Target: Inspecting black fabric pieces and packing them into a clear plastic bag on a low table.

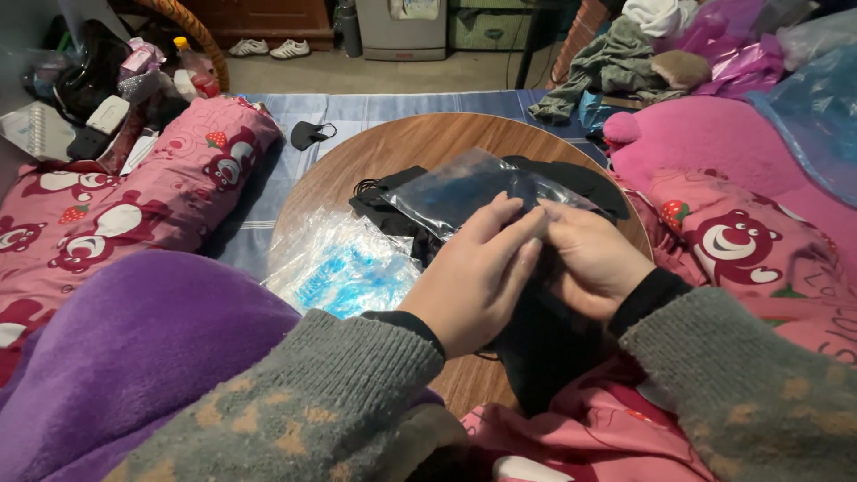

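My left hand [478,277] and my right hand [594,259] meet over the near edge of a round wooden table [420,143]. Together they grip a clear plastic bag [464,187] with a dark item inside it. The bag slants up and to the left from my fingertips. Below my hands a black cloth [536,348] hangs down over the table edge. More black masks [393,201] with thin cords lie on the table behind the bag.
A pile of clear plastic bags with blue print [344,263] sits on the table's left side. One black mask [308,134] lies on the striped mat beyond. Pink cartoon bedding [134,196] flanks the table, a purple blanket [134,348] covers my lap.
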